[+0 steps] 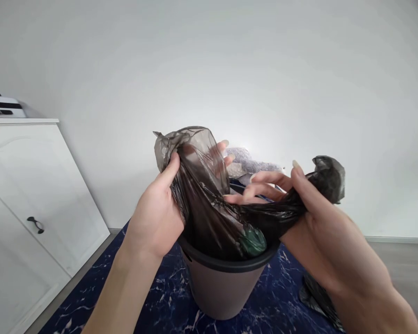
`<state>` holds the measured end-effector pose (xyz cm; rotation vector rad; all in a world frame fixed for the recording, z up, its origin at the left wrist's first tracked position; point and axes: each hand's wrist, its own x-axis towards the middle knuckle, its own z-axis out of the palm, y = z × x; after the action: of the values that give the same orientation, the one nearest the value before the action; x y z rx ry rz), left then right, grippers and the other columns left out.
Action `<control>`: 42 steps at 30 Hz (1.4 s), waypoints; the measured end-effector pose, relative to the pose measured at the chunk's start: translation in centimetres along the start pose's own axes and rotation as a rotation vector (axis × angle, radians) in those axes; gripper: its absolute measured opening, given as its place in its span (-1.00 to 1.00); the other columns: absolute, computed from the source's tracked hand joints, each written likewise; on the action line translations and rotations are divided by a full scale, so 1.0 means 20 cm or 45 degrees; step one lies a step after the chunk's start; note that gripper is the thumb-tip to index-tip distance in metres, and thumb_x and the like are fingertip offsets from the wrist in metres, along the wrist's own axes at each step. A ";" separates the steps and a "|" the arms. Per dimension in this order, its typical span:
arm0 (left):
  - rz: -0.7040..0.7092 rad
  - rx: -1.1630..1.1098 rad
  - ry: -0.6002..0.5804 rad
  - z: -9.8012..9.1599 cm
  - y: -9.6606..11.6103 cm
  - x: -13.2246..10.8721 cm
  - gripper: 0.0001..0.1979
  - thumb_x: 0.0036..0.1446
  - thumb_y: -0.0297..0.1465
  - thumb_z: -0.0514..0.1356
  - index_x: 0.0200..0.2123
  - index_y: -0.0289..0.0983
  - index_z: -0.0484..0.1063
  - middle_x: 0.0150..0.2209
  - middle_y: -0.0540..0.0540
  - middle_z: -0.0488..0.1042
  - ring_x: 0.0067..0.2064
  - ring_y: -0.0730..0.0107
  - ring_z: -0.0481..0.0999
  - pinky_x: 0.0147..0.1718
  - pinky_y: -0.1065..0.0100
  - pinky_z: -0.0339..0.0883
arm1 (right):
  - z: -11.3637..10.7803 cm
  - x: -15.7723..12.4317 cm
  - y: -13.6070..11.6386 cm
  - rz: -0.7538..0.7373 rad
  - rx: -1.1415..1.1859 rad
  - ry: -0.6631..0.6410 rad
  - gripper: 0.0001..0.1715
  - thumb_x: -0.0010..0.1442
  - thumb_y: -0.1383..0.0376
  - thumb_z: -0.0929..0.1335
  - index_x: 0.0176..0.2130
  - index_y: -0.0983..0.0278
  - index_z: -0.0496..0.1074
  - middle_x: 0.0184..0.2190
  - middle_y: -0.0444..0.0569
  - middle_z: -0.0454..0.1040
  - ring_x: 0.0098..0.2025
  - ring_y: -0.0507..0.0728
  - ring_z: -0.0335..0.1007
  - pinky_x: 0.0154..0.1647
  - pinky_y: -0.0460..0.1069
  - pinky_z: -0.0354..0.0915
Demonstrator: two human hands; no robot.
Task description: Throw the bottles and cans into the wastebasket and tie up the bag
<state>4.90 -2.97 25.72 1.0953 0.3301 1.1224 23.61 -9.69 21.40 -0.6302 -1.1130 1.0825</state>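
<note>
A thin black garbage bag [209, 218] rises out of a grey-brown trash can [226, 290] with a dark rim. My left hand [160, 211] grips the bag's left side, thumb in front and fingertips showing behind the sheer plastic. On the right, a twisted end of the bag runs across the palm of my right hand [316, 218], held under the thumb, while the other fingers reach toward the middle. Something green [253, 241] shows at the bag's lower right, by the rim; I cannot make out what it is.
The can stands on a blue marble-patterned surface [167, 297]. Another piece of black plastic [320, 299] lies at its right. Fluffy grey items [245, 162] are behind, by the wall. A white cabinet [38, 185] stands left, with a white and black object [3, 106] on top.
</note>
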 end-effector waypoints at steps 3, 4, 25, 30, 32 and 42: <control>-0.049 -0.069 -0.113 0.00 0.00 0.00 -0.58 0.57 -0.20 -0.02 0.00 -0.19 0.63 -0.01 -0.08 0.69 0.07 0.19 0.69 0.19 0.16 0.54 | 0.03 -0.03 -0.01 0.033 -0.183 -0.059 -0.39 0.46 -0.22 0.26 -0.07 0.12 0.66 -0.04 0.01 0.67 0.19 0.30 0.56 0.36 0.22 0.38; -0.051 -0.088 -0.133 0.00 0.01 -0.01 -0.59 0.58 -0.23 -0.02 -0.08 -0.19 0.62 -0.17 -0.05 0.69 -0.11 0.29 0.73 0.11 0.20 0.58 | 0.05 -0.04 -0.01 0.043 -0.241 -0.057 -0.38 0.46 -0.22 0.26 -0.07 0.12 0.66 -0.04 0.01 0.68 0.19 0.30 0.57 0.38 0.22 0.36; 0.202 0.782 -0.360 0.03 -0.03 -0.16 -0.56 0.03 -0.46 0.41 0.01 -0.12 0.52 -0.16 -0.07 0.61 -0.12 0.10 0.61 -0.16 0.17 0.55 | 0.08 -0.10 0.04 -0.213 -0.724 0.028 -0.67 0.46 0.06 0.37 -0.31 0.13 0.52 -0.35 -0.04 0.46 -0.28 0.16 0.40 -0.23 0.03 0.43; 0.094 0.832 -0.379 0.07 -0.04 -0.17 -0.54 0.04 -0.36 0.54 0.03 -0.07 0.62 -0.13 -0.03 0.69 -0.08 0.07 0.69 -0.12 0.15 0.63 | 0.09 -0.10 0.06 -0.333 -0.883 -0.094 -0.74 0.35 0.30 0.39 -0.02 0.02 0.62 -0.11 -0.01 0.61 -0.07 0.28 0.51 0.05 0.15 0.47; 0.102 0.859 -0.335 0.07 -0.05 -0.16 -0.76 0.11 -0.29 0.52 -0.13 -0.11 0.68 -0.19 -0.03 0.70 -0.12 0.11 0.71 -0.15 0.18 0.64 | 0.10 -0.09 0.06 -0.372 -0.959 -0.098 -0.73 0.36 0.31 0.36 -0.05 0.04 0.62 -0.15 -0.01 0.61 -0.08 0.29 0.51 0.09 0.19 0.46; 0.335 0.808 0.056 0.01 -0.07 -0.11 -0.70 0.24 -0.10 0.43 -0.10 -0.17 0.67 -0.21 -0.09 0.71 -0.03 0.02 0.69 -0.07 0.12 0.63 | 0.06 -0.11 -0.02 -0.055 -0.672 -0.082 -0.73 0.44 0.03 0.40 -0.22 0.13 0.49 -0.36 -0.09 0.44 -0.31 0.12 0.38 -0.33 -0.03 0.40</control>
<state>4.81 -5.02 24.07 1.7102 0.6168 1.3144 22.61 -11.99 21.30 -0.9832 -1.4773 0.7733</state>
